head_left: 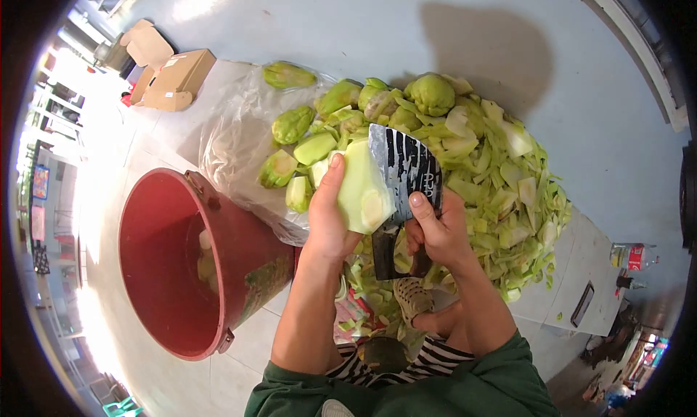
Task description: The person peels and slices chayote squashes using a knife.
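Observation:
A pale green peeled chayote (365,188) is held in my left hand (330,210), whose thumb lies along its side. My right hand (439,228) grips a broad cleaver (406,166) with a dark, white-streaked blade and a black handle. The blade stands upright against the right side of the chayote. Behind my hands lie several green chayotes (292,124), some whole and some partly peeled. A large heap of green peelings (508,192) spreads to the right of the cleaver.
A red bucket (243,246) with pale pieces inside stands at the left. Clear plastic sheeting (236,148) lies behind it. An open cardboard box (174,79) is at the back left. A plastic bottle (634,256) and a dark phone-like object (582,304) lie at the right.

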Motion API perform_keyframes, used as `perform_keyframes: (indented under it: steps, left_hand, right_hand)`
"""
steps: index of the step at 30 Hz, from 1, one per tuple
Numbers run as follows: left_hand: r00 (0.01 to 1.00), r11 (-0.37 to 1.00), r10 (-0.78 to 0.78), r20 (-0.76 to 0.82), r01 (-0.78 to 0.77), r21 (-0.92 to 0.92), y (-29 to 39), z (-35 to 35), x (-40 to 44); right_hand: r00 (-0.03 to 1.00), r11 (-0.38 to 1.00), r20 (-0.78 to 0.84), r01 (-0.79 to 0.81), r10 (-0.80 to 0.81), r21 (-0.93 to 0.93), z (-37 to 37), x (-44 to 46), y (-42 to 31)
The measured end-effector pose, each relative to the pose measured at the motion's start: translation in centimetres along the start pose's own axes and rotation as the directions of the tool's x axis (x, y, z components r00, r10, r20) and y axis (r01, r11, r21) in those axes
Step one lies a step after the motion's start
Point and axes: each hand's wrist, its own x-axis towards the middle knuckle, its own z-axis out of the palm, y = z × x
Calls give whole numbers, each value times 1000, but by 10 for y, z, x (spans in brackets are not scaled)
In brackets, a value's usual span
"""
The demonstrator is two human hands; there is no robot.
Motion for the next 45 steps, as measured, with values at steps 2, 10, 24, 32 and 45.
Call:
perform_keyframes:
  steps: [2,10,24,32,45]
  left_hand:
    - [999,998,-53,-8,52,-42,0,-1,0]
    - [995,981,-92,-40,97,167,9,-12,5]
    - [799,797,600,-36,-601,-64,-2,-28,26]
    - [806,802,591,23,-585,-125,0,-39,25]
    - [829,825,559,18,-554,-112,3,-30,19]
  right_hand:
    - [1000,1000,4,2,-2,9,1,0,1]
    - [994,995,78,-81,77,54,-7,3,-3]
    - [703,285,395,641,-591,-713,33,-27,11]
    - [693,256,420,650,-586,-715,40,-30,16]
    - [636,225,426,689,-643,-689,40,-30,11]
